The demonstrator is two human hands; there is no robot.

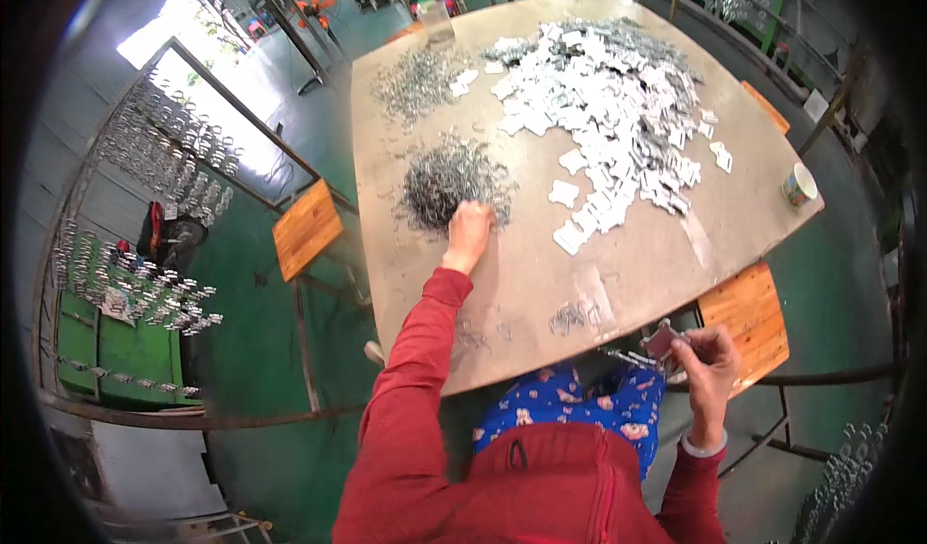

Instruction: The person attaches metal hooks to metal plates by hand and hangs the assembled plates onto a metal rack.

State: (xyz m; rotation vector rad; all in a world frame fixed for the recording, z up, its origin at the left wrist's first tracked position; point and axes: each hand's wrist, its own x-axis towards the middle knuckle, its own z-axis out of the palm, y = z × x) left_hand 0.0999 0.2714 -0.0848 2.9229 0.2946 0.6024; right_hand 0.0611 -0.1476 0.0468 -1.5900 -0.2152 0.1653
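Note:
My left hand (470, 233) reaches to the near edge of a dark pile of small bent metal pieces (439, 185). Its fingers are bent together; whatever they pinch is hidden. Close to my lap, past the table's front edge, my right hand (708, 359) grips a flat metal plate (660, 341) with shaped corners between thumb and fingers. A few thin metal pieces (628, 358) show just left of that plate. Many similar-looking flat plates (618, 110) lie heaped across the far and right part of the table.
The brown table (541, 283) also bears a looser scatter of small metal pieces (420, 83), a little cluster of them (567, 319) and a paper cup (799, 186). Wooden stools (307, 229) stand around it. Racks hung with metal parts (145, 293) are at left.

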